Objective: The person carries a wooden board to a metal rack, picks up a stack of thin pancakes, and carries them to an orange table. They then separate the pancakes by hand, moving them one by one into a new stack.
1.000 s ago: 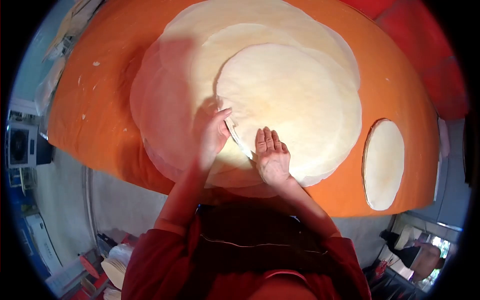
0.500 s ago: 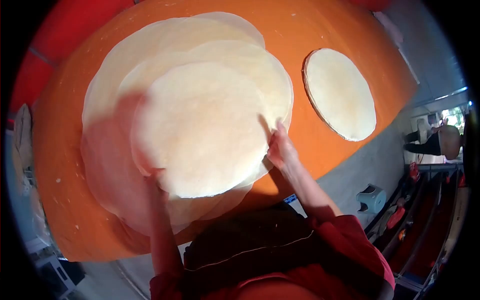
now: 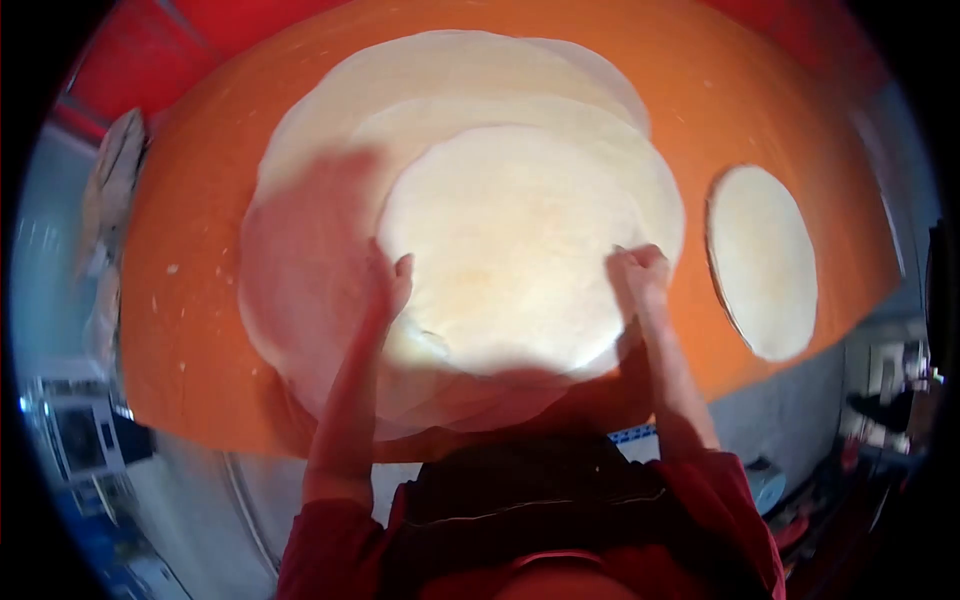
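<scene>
A pale round flatbread sheet (image 3: 510, 250) lies over wider, thinner sheets (image 3: 330, 250) that overlap one another on the orange table. My left hand (image 3: 390, 282) grips its left edge, thumb on top and fingers partly hidden. At the opposite edge, my right hand (image 3: 643, 270) is closed, fingers curled at the rim. Near my left forearm the sheet's lower left rim lifts slightly, and my arms' shadows fall across the layers.
To the right, a separate stack of round flatbreads (image 3: 765, 262) rests on the orange tabletop (image 3: 200, 330). Brown cloth (image 3: 118, 180) hangs by the far left edge. Grey floor (image 3: 780, 400) shows beyond the table, with a light blue stool (image 3: 766, 485) at lower right.
The view has turned, so everything on the table sits further right. My left hand has moved up along the top flatbread's left edge; my right hand stays at its right edge.
</scene>
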